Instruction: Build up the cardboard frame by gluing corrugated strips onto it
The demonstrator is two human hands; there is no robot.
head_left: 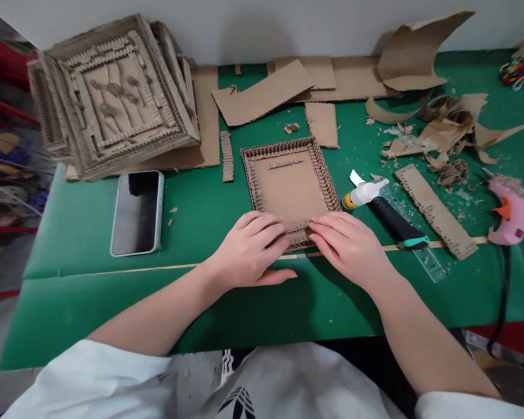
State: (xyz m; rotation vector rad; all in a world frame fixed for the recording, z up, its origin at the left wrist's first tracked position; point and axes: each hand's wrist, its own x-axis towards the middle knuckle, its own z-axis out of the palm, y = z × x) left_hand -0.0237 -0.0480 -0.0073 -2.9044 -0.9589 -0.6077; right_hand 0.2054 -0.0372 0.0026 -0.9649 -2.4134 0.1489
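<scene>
A square cardboard frame (288, 189) with upright corrugated walls lies on the table in front of me. A short corrugated strip (284, 163) is stuck on its base near the far side. My left hand (257, 247) bends its fingers over the near left corner, its thumb stretched out to the side. My right hand (349, 244) pinches at the near right corner. Between my fingertips runs another corrugated cardboard strip (303, 226) along the near wall; the fingers partly hide it. A glue bottle (364, 194) and a black utility knife (393, 218) lie just right of my right hand.
A phone (137, 212) lies left, below stacked cardboard relief frames (117, 93). Cardboard pieces (262, 93) are at the back. To the right are a clear ruler (432, 265), a cardboard strip (436, 209), torn scraps (449, 131) and a pink glue gun (513, 206) with a cord.
</scene>
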